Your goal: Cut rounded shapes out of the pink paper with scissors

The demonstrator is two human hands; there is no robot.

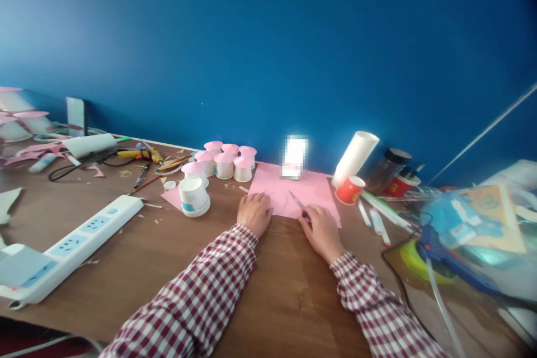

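Note:
A sheet of pink paper (310,193) lies on the table in front of me, with a faint curved line on it. My left hand (254,214) rests flat on the sheet's near left edge, fingers lying down. At the near right edge, my right hand (322,230) is closed on what looks like a pair of scissors (296,199). Their slim metal point reaches left over the paper; the dark handle is mostly hidden by my fingers. Behind the sheet's middle stands a blurred bright phone-like screen (295,156).
Several white paper cups with pink tops (225,165) stand left of the sheet, near another white cup (194,197). A power strip (79,243) lies further left. On the right are a white paper roll (356,158), a red cup (350,190), markers (380,226) and a blue glue gun (453,265).

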